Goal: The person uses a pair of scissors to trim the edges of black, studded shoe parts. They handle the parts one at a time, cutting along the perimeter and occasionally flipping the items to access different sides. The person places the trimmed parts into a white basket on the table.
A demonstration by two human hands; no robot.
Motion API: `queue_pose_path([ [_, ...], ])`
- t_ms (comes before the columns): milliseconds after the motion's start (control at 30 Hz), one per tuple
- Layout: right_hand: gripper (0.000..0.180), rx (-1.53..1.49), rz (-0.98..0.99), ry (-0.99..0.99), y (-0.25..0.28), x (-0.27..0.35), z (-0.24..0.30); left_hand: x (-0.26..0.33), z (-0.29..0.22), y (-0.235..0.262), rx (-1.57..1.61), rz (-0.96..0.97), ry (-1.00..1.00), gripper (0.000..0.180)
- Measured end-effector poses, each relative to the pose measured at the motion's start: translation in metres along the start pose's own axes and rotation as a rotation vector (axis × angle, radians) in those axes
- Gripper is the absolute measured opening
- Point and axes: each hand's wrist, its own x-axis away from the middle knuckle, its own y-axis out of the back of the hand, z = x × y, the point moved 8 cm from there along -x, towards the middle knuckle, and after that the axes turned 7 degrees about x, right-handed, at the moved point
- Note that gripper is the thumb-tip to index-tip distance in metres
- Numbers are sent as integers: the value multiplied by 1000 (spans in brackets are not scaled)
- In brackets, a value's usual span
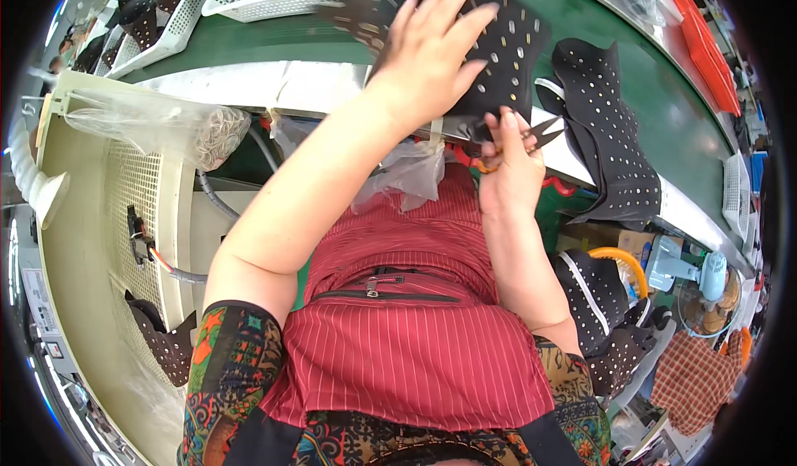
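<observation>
A black fabric piece with shiny metallic dots lies on the green work surface in front of me, its far part smeared by motion. My left hand is over it with the fingers spread, palm down. Scissors with dark blades and an orange handle are in my right hand, blades pointing out to the right. The right fingertips are at the fabric's near edge; whether they pinch it, I cannot tell. Another dotted black piece drapes over the table edge to the right.
White plastic baskets with dotted pieces stand at the far left. A clear bag of beige rings or bands hangs by the cream cabinet. At the right are a red tray, dotted bundles and a blue fan.
</observation>
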Motion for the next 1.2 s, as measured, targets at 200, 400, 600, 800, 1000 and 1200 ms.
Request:
queue_pose_path([
  [200, 19, 117, -36, -23, 50, -5, -24, 101, 63, -45, -187, 446, 362, 50],
  [400, 15, 276, 189, -203, 55, 16, -31, 99, 95, -9, -310, 313, 479, 41],
  [600, 7, 480, 766, -206, 49, 75, 23, 109, 110, 2, -162, 382, 578, 30],
  [800, 6, 332, 1073, 525, 58, 90, 165, 101, 88, 17, -428, 379, 470, 40],
  [1000, 8, 297, 467, 475, 73, 36, 161, 51, -13, -54, -19, 393, 107, 85],
  [1200, 12, 425, 464, 535, 63, 42, 152, 73, 9, -83, 511, 688, 369, 53],
])
